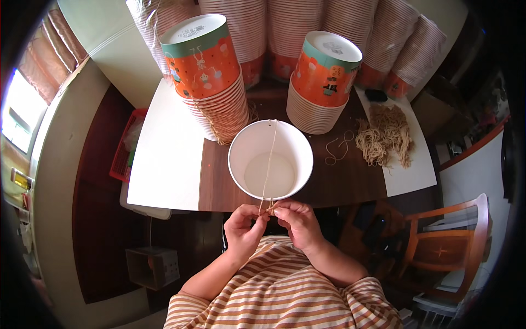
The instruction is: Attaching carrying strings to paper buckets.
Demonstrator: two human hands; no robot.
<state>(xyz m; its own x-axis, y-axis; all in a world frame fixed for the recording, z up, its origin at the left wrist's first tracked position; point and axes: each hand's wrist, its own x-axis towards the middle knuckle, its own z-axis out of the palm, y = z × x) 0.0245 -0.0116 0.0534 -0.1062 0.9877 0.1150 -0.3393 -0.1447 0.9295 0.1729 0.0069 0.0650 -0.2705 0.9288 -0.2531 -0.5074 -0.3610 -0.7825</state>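
Observation:
A white paper bucket [253,143] stands mouth up at the table's near edge. A beige cord [269,159] runs from a hole at its far rim across the opening to the near rim. Just in front of that rim, my left hand [245,226] pinches the cord between thumb and fingers. Right beside it, my right hand [297,220] is also closed on the cord, the fingertips of both hands almost touching. Whether the cord is knotted there is too small to tell.
Two stacks of upturned orange and green buckets, the left stack [205,66] and the right stack [323,77], stand behind. Wrapped bucket stacks [296,24] line the back. A cord pile [386,137] and a loose cord [340,148] lie right. A wooden chair [446,241] stands at right.

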